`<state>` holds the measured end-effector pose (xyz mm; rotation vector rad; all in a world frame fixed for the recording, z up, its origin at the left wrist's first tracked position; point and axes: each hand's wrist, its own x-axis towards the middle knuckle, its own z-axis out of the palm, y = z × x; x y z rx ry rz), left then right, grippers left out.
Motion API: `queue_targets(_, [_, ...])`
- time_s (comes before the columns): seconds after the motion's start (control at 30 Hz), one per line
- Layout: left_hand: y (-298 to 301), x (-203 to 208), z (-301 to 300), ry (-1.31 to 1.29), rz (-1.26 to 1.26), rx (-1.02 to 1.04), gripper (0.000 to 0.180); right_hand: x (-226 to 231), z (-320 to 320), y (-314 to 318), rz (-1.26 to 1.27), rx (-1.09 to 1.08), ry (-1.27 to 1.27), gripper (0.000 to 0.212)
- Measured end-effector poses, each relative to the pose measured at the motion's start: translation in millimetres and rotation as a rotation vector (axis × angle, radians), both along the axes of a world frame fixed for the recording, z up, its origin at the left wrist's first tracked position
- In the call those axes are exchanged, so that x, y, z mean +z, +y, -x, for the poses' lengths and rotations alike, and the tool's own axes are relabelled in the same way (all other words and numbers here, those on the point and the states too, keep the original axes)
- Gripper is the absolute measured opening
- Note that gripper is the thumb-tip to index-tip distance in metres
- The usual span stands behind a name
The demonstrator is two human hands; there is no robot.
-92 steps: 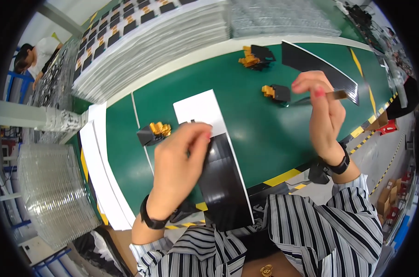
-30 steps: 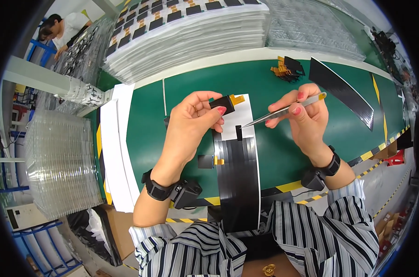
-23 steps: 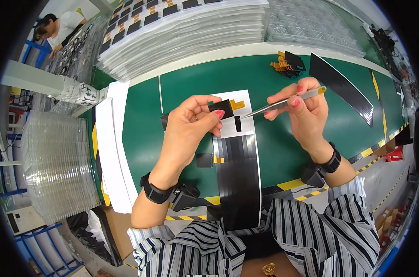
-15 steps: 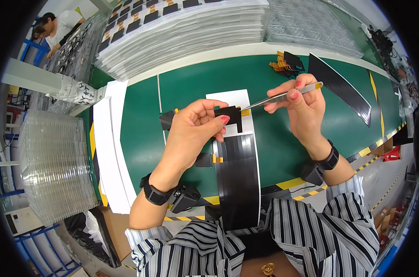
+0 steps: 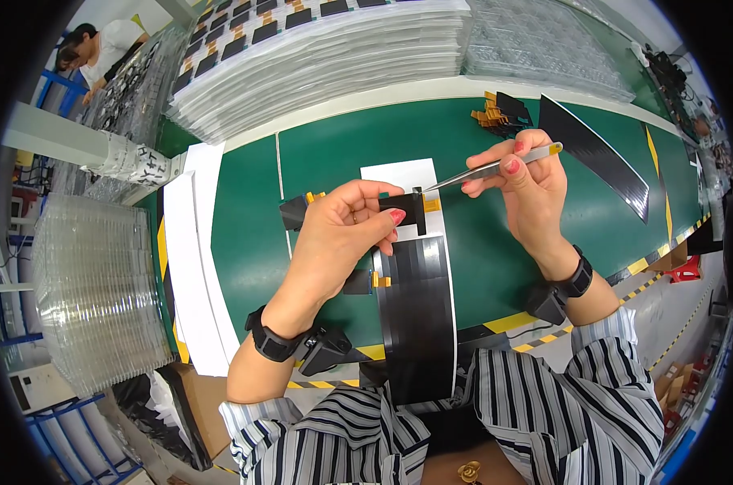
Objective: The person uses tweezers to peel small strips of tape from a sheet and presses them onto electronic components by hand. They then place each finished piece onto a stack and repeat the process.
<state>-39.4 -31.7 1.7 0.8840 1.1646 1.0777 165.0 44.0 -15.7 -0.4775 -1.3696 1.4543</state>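
Note:
Between the thumb and fingers of my left hand [image 5: 334,234] is a small flat black display module [image 5: 399,212], with an orange flex cable [image 5: 432,205] at its right edge. My right hand [image 5: 536,190] pinches silver tweezers [image 5: 489,170]; their tip meets the module's upper right corner, by a narrow black piece. Beneath lies a white-backed sheet of black strips [image 5: 419,315], its bare white end under the module. Another small module [image 5: 358,282] with an orange flex rests at the sheet's left edge. A further dark module [image 5: 292,214] lies left of my left hand, partly hidden.
A pile of black parts with orange flexes [image 5: 504,113] and a second black strip sheet [image 5: 597,153] lie at the far right of the green table. White sheets [image 5: 193,259] line its left side. Behind stand stacked clear trays [image 5: 326,56]. Another person [image 5: 112,52] works far left.
The module in my left hand has turned slightly, and more of its orange flex shows. The tweezers' tip has shifted slightly up and right, still at the module's corner.

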Motion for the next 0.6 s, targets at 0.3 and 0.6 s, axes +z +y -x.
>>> queue_targets(0.3, [-4, 2, -5, -0.257, 0.086, 0.066, 0.013, 10, 1, -16, -0.413, -0.194, 0.092, 0.013])
queue_targets(0.6, [-5, 2, -30, -0.438, -0.047, 0.125, 0.011, 17, 16, -39, -0.418, -0.259, -0.523, 0.018])
